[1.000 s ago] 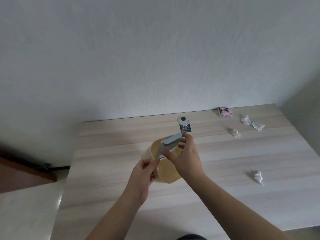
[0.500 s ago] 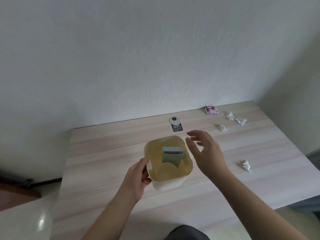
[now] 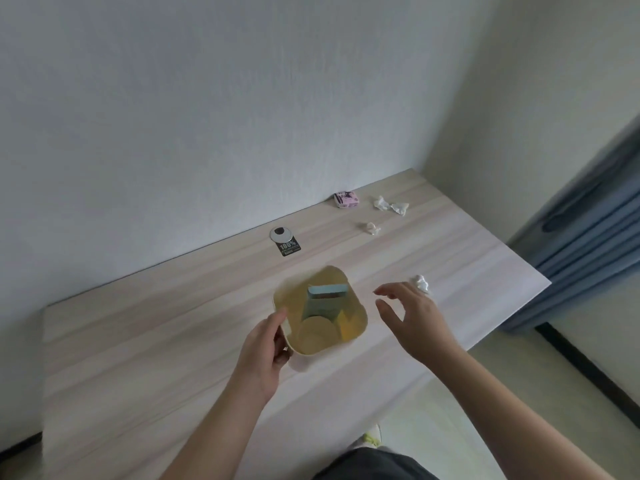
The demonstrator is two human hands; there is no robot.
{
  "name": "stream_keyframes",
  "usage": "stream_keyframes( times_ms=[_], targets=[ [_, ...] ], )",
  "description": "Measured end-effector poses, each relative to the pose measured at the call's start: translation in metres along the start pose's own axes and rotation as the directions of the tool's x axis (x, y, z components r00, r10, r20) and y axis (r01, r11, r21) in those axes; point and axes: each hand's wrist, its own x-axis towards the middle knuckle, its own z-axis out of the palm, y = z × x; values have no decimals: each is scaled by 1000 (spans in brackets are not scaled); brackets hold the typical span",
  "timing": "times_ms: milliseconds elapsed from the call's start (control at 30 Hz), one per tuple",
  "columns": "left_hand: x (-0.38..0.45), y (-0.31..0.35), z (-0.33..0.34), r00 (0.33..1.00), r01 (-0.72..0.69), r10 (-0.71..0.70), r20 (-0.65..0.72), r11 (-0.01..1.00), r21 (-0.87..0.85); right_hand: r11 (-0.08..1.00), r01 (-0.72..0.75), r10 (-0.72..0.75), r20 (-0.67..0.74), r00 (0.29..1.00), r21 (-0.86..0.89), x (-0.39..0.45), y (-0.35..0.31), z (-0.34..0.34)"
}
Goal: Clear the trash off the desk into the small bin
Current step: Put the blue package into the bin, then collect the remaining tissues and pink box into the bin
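Gripping the near-left rim of the small bin (image 3: 360, 315), the left hand (image 3: 265, 344) has its thumb on the lip and its fingers curled round the outer wall. That pale yellow bin stands upright on the light wooden desk (image 3: 173, 341), roughly at the desk's middle. Inside it a pale blue box (image 3: 325, 299) stands on end, leaning against the far wall, with its top edge just below the rim; in front of the box, on the bin's floor, lies a round yellowish disc (image 3: 315, 336), though what it is cannot be told.

To the right of the bin the right hand (image 3: 412, 318) hovers above the desk with fingers spread and lightly bent, holding nothing. Just beyond its fingertips, right of the bin, lies a crumpled white paper wad (image 3: 420, 283). Farther from the bin, toward the far right corner, lie a smaller paper wad (image 3: 372, 228), a pair of crumpled white scraps (image 3: 391, 205) and a pink packet (image 3: 346, 199) close to the wall. Behind the bin, near the wall, a round tag with a black label (image 3: 285, 241) lies flat. Blue curtains (image 3: 588, 244) hang beyond the desk's right edge.
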Motion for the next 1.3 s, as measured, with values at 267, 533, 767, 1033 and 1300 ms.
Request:
stream_keyframes(
  times_ms=[267, 533, 767, 1033, 1300],
  targets=[
    [-2, -8, 47, 998, 23, -29, 61, 995, 95, 968, 37, -44, -24, 999, -250, -16, 48, -30],
    [-11, -30, 128, 998, -12, 3, 66, 991, 134, 981, -20, 23, 15, 1000, -192, -28, 113, -71],
    [-15, -52, 197, 1000, 11, -11, -15, 1000, 12, 978, -33, 46, 58, 997, -206, -39, 193, -115],
    [-23, -65, 222, 993, -13, 11, -115, 1000, -19, 960, 58, -27, 113, 993, -275, -27, 236, -130],
    [-8, -59, 217, 982, -25, 20, -189, 999, -25, 962, 105, -64, 164, 984, -252, 9, 242, -112]
  ],
)
